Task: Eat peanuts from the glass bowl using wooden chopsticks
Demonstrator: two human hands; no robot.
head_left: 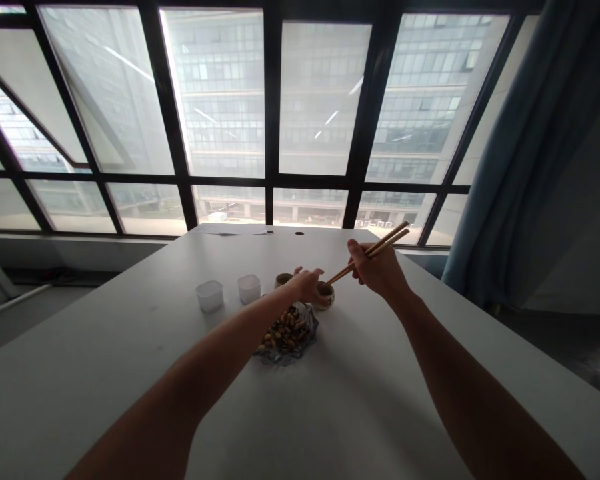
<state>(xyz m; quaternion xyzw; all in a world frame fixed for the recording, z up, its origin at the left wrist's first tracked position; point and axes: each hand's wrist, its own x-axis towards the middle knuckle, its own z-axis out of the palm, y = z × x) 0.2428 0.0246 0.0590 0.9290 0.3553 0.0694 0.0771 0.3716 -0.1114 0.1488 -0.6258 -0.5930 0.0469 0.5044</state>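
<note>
At a white table (pixel 130 340), the right hand (pixel 380 270) grips chopsticks (pixel 375 247), tips down at a cup (pixel 329 299) pinched in the left hand (pixel 306 287), just behind a brown heap (pixel 291 328). Firm bracing and light chopstick pressure should prevent tipping.

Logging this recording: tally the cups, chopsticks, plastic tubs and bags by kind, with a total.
Small round cups: 2
Wooden chopsticks: 2
Translucent plastic tubs: 2
Crumpled grey plastic bag: 1
Total: 7
The brown pieces on the bag are too heaped to count.
</note>
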